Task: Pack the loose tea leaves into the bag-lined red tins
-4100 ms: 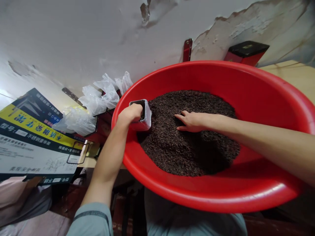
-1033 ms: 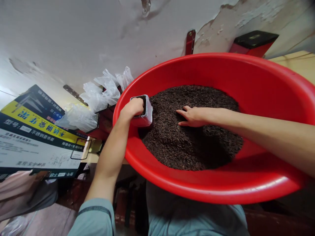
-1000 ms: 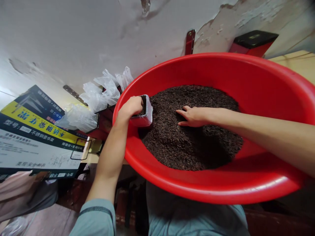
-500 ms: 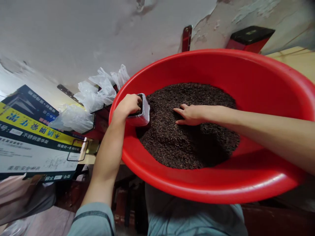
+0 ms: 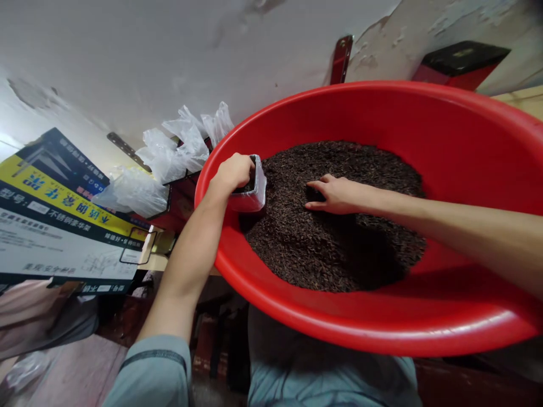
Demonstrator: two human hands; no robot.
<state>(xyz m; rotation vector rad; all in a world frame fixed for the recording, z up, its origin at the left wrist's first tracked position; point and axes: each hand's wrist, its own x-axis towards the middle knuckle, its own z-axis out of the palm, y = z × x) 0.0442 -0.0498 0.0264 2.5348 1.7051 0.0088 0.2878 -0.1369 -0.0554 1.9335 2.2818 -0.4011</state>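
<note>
A big red basin (image 5: 458, 124) holds a bed of dark, dry, grain-like bits (image 5: 297, 243). At its left side is a small square container (image 5: 255, 198) with a clear plastic lining. My left hand (image 5: 237, 170) reaches over the container's rim, with its fingertips bent inside and hidden. Over the middle of the dark bits, my right hand (image 5: 333, 194) rests palm down with its fingers apart and its fingertips touching the surface; it holds nothing that I can see.
Left of the basin stand boxes topped with clear plastic bags (image 5: 169, 152). A printed carton (image 5: 63, 220) is at the far left. Behind the basin, a dark-topped red box (image 5: 464, 59) and a red metal bracket (image 5: 341, 59) are by the wall.
The whole view has shifted, so the basin and most things sit slightly further right. My left hand remains at the container, and my right hand remains on the dark bits with little change.
</note>
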